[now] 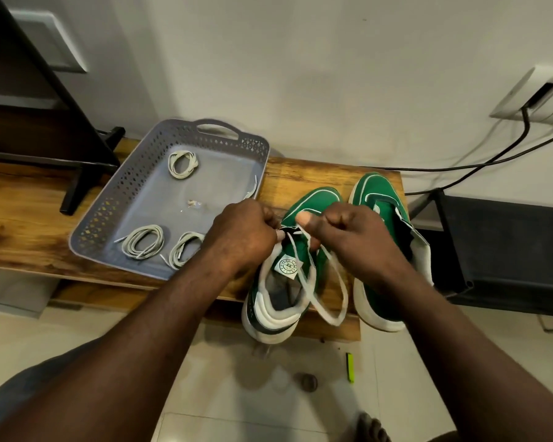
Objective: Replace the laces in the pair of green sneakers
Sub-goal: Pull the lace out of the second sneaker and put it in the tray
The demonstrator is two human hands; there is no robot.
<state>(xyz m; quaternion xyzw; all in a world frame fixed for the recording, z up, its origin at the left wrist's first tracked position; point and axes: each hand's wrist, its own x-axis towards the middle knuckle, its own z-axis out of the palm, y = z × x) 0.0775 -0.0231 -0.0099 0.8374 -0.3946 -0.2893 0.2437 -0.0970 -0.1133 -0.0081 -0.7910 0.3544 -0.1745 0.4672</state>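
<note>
Two green sneakers with white soles stand on a wooden bench [29,218], toes pointing away from me. Over the left sneaker [284,282] both hands work a white lace [329,314] near the eyelets. My left hand [243,234] pinches one part of the lace at the tongue's left side. My right hand [348,237] grips the lace on the right side, and a long loop hangs from it down to the bench's front edge. The right sneaker [380,193] stands beside it, partly hidden by my right forearm.
A grey perforated tray [224,141] on the bench holds three coiled whitish laces [142,242] and a small scrap. Black cables run along the wall at right. A black frame stands at right, a dark stand at left. A yellow-green object [350,366] lies on the tiled floor.
</note>
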